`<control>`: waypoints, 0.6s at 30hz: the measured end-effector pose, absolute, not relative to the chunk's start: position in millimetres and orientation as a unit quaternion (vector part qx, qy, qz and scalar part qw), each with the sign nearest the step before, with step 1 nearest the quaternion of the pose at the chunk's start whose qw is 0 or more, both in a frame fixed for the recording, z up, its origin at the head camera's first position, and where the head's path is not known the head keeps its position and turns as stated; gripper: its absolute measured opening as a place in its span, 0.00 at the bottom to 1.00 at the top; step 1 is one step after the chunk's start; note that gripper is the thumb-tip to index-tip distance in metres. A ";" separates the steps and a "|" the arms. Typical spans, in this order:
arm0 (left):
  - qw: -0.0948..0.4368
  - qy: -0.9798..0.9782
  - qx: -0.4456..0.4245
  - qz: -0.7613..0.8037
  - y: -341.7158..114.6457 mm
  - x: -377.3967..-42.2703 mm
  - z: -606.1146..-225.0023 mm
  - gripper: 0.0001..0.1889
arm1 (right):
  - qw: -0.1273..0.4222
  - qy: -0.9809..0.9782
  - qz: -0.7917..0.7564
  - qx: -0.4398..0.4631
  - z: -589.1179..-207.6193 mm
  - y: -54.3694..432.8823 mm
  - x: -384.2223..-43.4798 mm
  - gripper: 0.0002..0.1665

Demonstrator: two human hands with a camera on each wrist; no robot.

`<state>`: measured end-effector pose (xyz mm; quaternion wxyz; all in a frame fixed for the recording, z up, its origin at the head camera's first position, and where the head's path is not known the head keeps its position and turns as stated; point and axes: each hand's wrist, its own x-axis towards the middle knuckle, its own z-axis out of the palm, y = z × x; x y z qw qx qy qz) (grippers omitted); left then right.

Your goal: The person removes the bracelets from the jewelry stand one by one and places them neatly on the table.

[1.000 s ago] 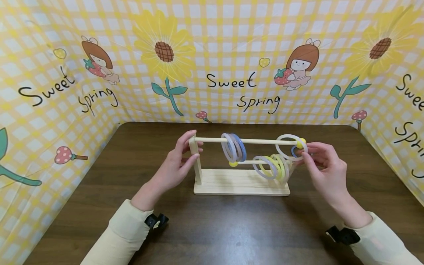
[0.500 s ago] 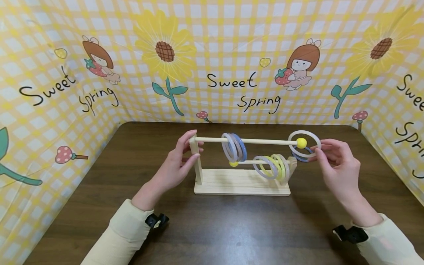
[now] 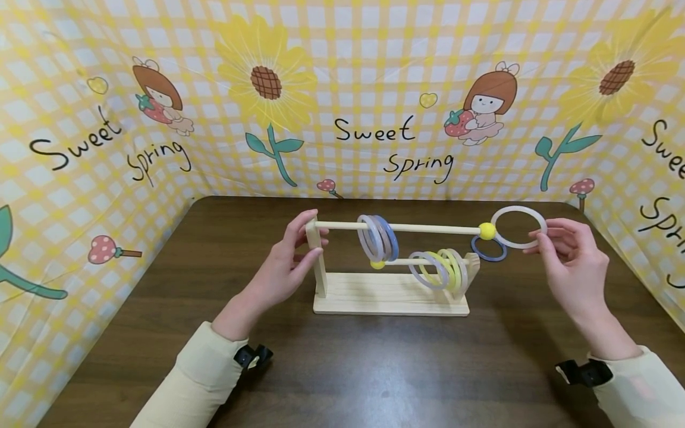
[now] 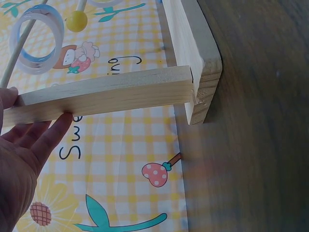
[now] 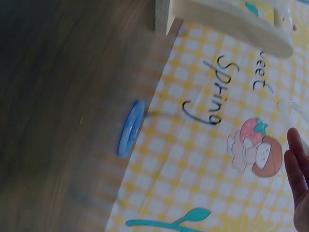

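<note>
My left hand (image 3: 278, 261) grips the top of the left post (image 3: 317, 264) of a wooden stand (image 3: 390, 297); the left wrist view shows fingers and thumb on either side of that post (image 4: 111, 92). Between thumb and fingers of my right hand (image 3: 579, 267) is a white ring (image 3: 517, 208), off the rod, just right of the yellow ball (image 3: 487, 231) at the tip of the upper rod (image 3: 433, 229). White and blue rings (image 3: 392, 244) hang on that rod. Yellow and pale rings (image 3: 455, 273) hang on the lower rod (image 3: 401, 262).
A blue ring (image 3: 489, 260) lies on the brown table (image 3: 342, 368) behind the stand's right end, below the upper rod's tip. A yellow checked cloth (image 3: 374, 71) with printed flowers rises along the table's back and sides.
My right hand has moved right with the white ring, which has come off the upper rod past the yellow ball. My left hand has stayed on the post.
</note>
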<state>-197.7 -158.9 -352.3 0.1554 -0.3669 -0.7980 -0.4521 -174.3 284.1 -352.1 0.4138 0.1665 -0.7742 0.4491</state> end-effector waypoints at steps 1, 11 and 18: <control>0.155 -0.798 -0.367 -0.452 -158.8 -197.7 -352.2 0.34 | 0.412 -0.776 0.449 0.163 -352.1 286.8 -175.0 0.19; 0.160 -0.796 -0.368 -0.452 -158.3 -197.2 -351.4 0.34 | 0.388 -0.810 0.415 0.144 -360.6 315.2 -190.3 0.17; 0.161 -0.797 -0.368 -0.451 -158.4 -196.6 -351.6 0.34 | 0.381 -0.831 0.372 0.159 -361.8 335.1 -201.5 0.16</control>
